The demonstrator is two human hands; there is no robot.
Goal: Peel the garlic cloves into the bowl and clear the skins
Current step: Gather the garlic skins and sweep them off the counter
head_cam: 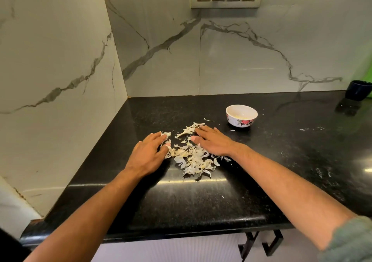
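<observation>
left hand (150, 152) flat, fingers straight, on the left edge of the garlic skins (191, 159) | right hand (214, 142) flat too, fingers spread, on the pile's right side | skins heaped between both on the black table (281, 161) | bowl (241, 117) sits apart, back right | dark cup (357, 92) far right by the wall
</observation>
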